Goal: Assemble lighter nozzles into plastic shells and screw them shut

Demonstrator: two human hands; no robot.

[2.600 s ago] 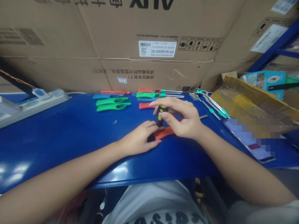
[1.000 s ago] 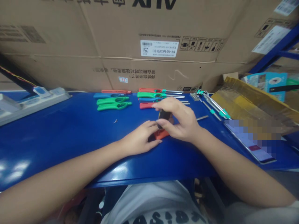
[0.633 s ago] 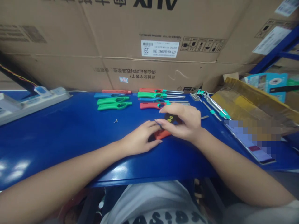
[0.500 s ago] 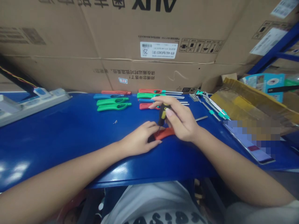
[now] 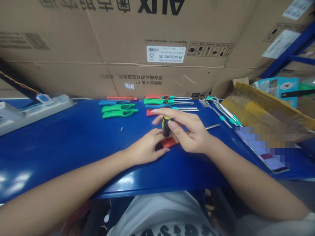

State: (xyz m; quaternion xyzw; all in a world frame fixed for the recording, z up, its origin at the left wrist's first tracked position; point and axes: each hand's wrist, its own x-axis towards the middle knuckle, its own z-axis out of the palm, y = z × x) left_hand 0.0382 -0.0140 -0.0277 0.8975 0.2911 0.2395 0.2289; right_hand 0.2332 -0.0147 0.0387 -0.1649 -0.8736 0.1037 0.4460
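Observation:
My right hand pinches a small black and yellow screwdriver, upright, its tip down on a red plastic lighter handle lying on the blue table. My left hand lies over the left end of that red handle, fingers curled and pressing it down against the table. Most of the handle is hidden under both hands.
Green, blue and red handle shells and assembled lighters with metal tubes lie in rows at the back. Metal tube parts and a phone lie right. A power strip lies left, a tiny spring nearby. Cardboard boxes stand behind.
My right hand laid the screwdriver over sideways, then stood it upright again and shifted it a little to the left on the red handle. My left hand has stayed put.

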